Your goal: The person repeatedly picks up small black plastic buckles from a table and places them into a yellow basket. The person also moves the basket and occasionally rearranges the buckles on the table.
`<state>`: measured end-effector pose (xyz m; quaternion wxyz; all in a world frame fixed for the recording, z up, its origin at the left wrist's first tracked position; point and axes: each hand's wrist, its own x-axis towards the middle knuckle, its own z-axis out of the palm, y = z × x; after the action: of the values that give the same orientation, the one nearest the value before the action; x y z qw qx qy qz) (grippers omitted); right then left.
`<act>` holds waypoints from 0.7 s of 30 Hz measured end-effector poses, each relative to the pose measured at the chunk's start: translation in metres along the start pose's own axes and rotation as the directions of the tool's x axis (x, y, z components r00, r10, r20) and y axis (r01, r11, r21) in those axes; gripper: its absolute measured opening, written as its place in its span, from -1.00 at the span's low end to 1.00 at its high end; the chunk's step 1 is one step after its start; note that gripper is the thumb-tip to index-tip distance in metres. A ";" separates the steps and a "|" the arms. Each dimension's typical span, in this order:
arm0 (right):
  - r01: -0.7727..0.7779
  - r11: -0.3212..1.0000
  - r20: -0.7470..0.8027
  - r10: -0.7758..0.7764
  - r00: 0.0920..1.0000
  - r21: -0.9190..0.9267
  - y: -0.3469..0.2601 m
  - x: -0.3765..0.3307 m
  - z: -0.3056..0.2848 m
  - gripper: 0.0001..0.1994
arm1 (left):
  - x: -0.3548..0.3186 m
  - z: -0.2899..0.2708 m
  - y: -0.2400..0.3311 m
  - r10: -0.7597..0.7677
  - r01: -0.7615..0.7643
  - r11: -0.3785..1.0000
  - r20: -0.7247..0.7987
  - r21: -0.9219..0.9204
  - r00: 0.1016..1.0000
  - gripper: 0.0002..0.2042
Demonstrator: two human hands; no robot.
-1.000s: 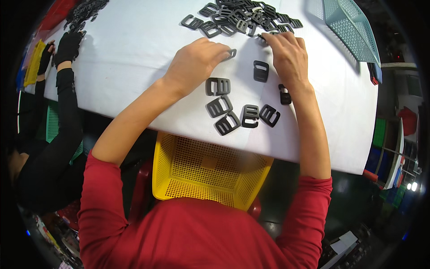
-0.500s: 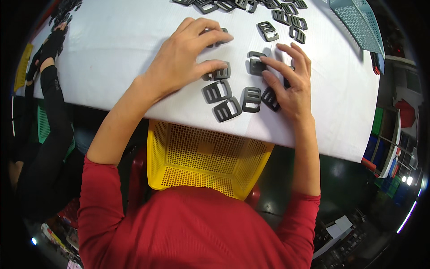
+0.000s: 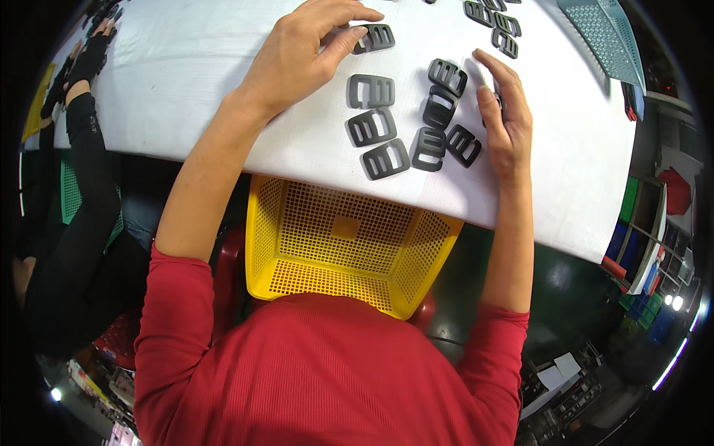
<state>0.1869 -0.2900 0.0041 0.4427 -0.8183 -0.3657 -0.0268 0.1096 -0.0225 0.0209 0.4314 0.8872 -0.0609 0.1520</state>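
Black plastic strap buckles lie flat on the white table in two loose columns. My left hand (image 3: 297, 56) is over the far end of the left column, its fingers apart. The thumb tip rests at the left edge of the farthest buckle (image 3: 378, 37). Below it in that column lie a middle buckle (image 3: 371, 91) and two more nearer the table edge. Beside the right column, my right hand (image 3: 507, 123) has thumb and index finger spread. A dark piece, mostly hidden, shows behind its thumb. The nearest buckle to that thumb (image 3: 464, 145) lies just left of the hand.
A yellow perforated basket (image 3: 346, 228) sits below the front table edge, against my red shirt. More buckles (image 3: 505, 33) lie at the far side, near a light-blue basket (image 3: 606, 37). At the far left, a person's dark-gloved hands (image 3: 89, 56) work at another buckle pile.
My left hand has moved away from the buckle under its thumb to the farther one. My right hand has drawn rightward off the buckle it was touching. The view has shifted slightly.
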 end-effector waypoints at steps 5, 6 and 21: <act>0.151 0.922 0.215 -0.077 0.974 -0.356 -0.016 0.006 0.023 -0.37 | -0.008 0.005 -0.004 -0.044 0.082 0.977 0.191 -0.195 0.981 -0.75; 0.142 0.940 0.240 -0.067 0.969 -0.309 -0.021 0.008 0.029 -0.30 | -0.007 0.006 -0.003 -0.068 0.105 0.969 0.165 -0.225 0.984 -0.76; 0.332 0.920 0.606 -0.387 0.696 0.206 -0.087 -0.058 0.035 -0.67 | 0.078 -0.006 -0.052 0.247 -0.214 0.930 -0.078 0.300 0.966 -0.73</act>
<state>0.0803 -0.2678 0.0226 0.3115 -0.6725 -0.6468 0.1801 0.1948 0.0168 0.0107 0.2789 0.9172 -0.1171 0.2593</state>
